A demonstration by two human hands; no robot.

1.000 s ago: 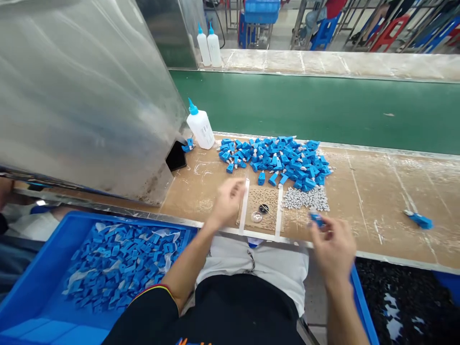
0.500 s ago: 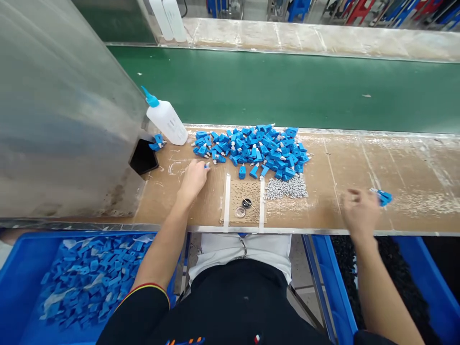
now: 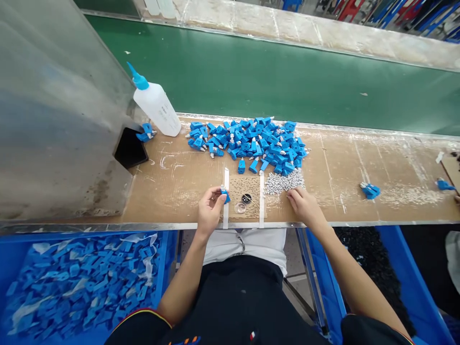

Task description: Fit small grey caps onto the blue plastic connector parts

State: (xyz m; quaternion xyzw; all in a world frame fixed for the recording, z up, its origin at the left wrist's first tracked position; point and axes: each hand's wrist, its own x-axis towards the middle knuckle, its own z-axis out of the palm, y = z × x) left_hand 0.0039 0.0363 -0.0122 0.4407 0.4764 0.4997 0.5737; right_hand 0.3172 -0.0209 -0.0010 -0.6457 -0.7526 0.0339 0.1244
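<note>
In the head view, your left hand (image 3: 209,211) pinches a small blue plastic part (image 3: 225,195) over the bench (image 3: 168,194), by a white strip (image 3: 225,215). Your right hand (image 3: 304,206), nearly closed, is at the grey pellets' (image 3: 283,182) near edge; whether it grips any, I cannot tell.

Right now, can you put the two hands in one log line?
left hand: holding small blue plastic piece | right hand: at near edge of small grey pellets | beyond: heap of blue plastic pieces
</note>
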